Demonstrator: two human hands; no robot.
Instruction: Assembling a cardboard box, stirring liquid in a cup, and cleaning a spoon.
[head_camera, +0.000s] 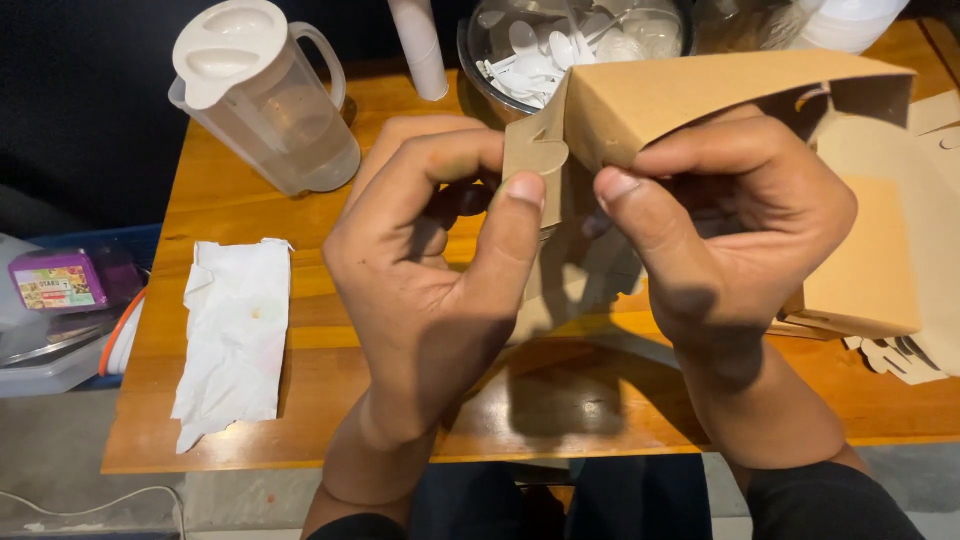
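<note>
My left grip (440, 250) is pinched on the brown cardboard box's (700, 100) corner tab (535, 165), thumb pressing its face. My right grip (730, 215) is clamped just beside it on the side panel; the box's length runs rightward, above the counter (250, 200).

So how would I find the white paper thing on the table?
Start at the wooden table and go to its left side. Below the clear plastic jug lies a crumpled white paper napkin, flat on the wood. It is the only soft white sheet there, left of the left hand.
</note>
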